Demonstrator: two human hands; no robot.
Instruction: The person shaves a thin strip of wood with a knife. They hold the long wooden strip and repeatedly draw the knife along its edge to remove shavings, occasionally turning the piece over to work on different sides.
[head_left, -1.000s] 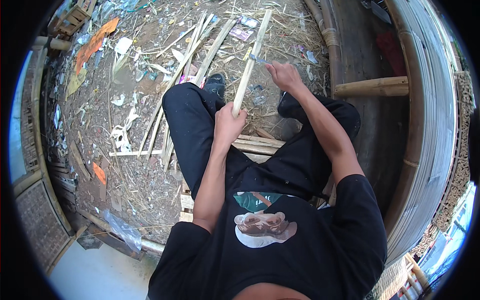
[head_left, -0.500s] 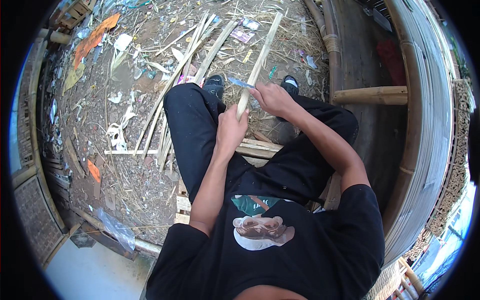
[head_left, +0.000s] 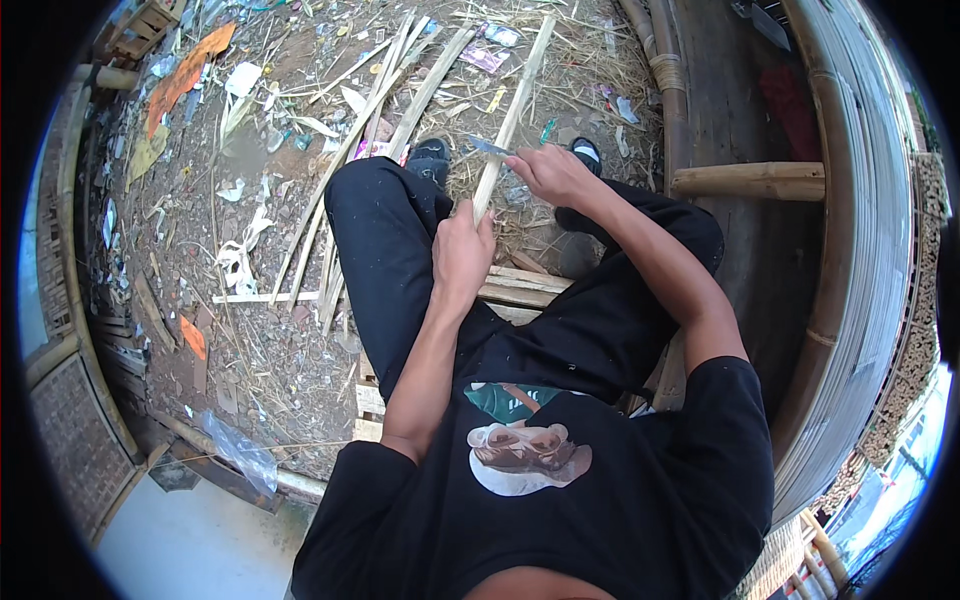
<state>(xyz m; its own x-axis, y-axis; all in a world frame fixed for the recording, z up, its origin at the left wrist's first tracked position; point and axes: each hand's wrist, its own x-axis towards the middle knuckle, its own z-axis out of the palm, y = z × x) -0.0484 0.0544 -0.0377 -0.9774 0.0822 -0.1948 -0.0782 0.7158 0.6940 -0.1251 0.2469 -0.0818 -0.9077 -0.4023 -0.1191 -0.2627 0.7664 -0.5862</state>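
Note:
My left hand (head_left: 463,250) is wrapped round the near end of a long, pale bamboo strip (head_left: 523,92), which points away from me between my knees. In my right hand (head_left: 548,174) is a knife, its handle hidden by the fingers. The knife's blade (head_left: 487,147) lies across the strip, a short way beyond my left hand, its tip pointing left. Whether the edge bites into the strip is too small to tell.
More bamboo strips (head_left: 428,90) lie on the littered ground left of my legs. A wooden slat seat (head_left: 525,288) shows between my thighs. On the right, a bamboo post (head_left: 745,181) juts from the frame beside me. An orange scrap (head_left: 190,78) lies far left.
My right hand and the knife have shifted slightly away from me along the strip. The strip's far end has swung a little left. My left hand keeps its grip.

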